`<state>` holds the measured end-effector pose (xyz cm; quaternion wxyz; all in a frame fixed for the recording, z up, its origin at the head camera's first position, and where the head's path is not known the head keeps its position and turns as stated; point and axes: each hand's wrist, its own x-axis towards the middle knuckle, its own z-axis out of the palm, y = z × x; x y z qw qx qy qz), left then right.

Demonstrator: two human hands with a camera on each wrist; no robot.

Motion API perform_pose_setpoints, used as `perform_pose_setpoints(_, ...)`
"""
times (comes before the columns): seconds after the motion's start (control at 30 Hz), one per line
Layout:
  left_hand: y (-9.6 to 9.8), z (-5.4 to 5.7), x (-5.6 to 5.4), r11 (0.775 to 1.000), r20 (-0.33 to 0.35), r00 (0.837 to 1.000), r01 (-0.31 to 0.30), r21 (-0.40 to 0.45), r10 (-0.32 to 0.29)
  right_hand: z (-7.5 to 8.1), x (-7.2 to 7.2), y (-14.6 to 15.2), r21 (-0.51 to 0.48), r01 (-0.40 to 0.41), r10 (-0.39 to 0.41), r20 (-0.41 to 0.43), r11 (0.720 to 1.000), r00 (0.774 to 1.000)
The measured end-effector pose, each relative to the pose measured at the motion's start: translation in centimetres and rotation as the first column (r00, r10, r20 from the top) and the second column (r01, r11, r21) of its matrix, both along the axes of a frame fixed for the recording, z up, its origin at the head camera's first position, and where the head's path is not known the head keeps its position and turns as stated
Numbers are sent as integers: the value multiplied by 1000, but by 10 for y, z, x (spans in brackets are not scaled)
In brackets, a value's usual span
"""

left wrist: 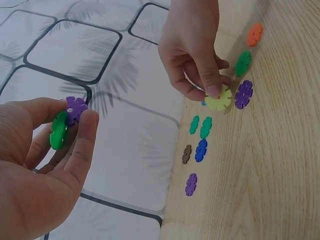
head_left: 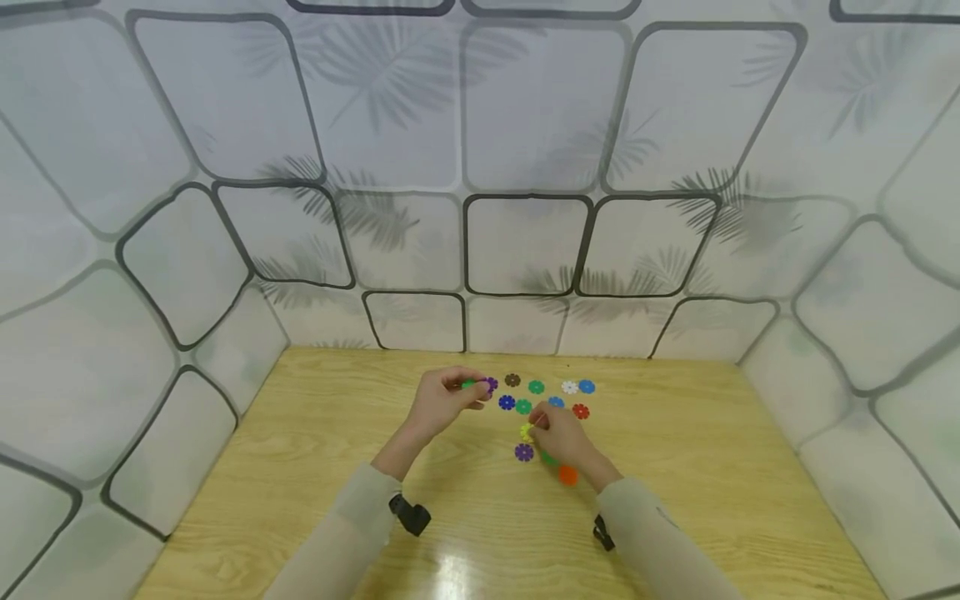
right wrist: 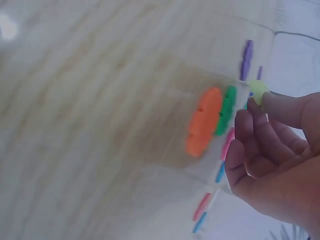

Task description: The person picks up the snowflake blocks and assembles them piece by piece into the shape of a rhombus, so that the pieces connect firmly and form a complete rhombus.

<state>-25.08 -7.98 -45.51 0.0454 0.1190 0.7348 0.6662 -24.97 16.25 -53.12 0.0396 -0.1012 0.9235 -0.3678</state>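
Note:
My left hand [head_left: 438, 406] pinches two notched plastic discs between thumb and fingers. One is a green disc [left wrist: 58, 131], the other a purple disc [left wrist: 76, 109]; they touch and look slotted together. Between the thumb and forefinger of my right hand [head_left: 564, 435] is a yellow notched disc [left wrist: 218, 99], held low over the table. Another purple disc [head_left: 524, 452] lies just left of the right hand. A green disc [right wrist: 227, 110] and an orange disc [right wrist: 204, 122] lie beneath that hand and wrist.
More discs lie flat on the wooden table [head_left: 300, 500]: a brown disc [head_left: 512, 380], a dark blue disc [head_left: 507, 402], a white disc [head_left: 570, 387], a red disc [head_left: 581, 412] and several green and blue ones. Patterned walls [head_left: 525, 250] enclose the table's back and sides.

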Motion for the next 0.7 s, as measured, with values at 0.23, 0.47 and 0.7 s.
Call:
perform_pose_setpoints(0.23,0,3,1,1000,7,1000,5,4,-5,18,1,3,-166,-3,7,27,986,1000)
perform_pose_setpoints(0.47,0,2,-1,1000,14,1000,-13,9,12,45,1,4,-254,-23,30,27,967,999)
perform_pose_setpoints(0.7,1,4,0,1000,21,1000,-10,11,10,68,4,4,-334,-45,47,-3,941,999)
